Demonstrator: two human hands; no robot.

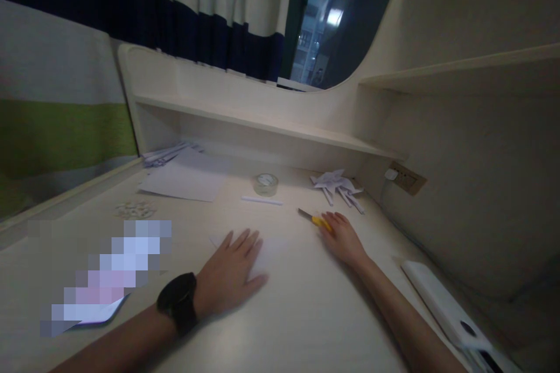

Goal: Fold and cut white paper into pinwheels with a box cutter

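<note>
From the head camera, the left hand [231,271] lies flat, fingers spread, on a pale paper sheet [271,247] on the desk [306,315], gripping nothing. The right hand [343,239] rests open, fingertips touching a yellow-handled utility knife [314,219], not grasping it.

Dim room. Pale wooden desk [306,315] with a low cream shelf [262,122] along its back and a higher side shelf [459,70]. White, navy and green striped curtain [61,70] left. Dark window [324,17], lit building outside. Beige wall socket [406,179].
</note>
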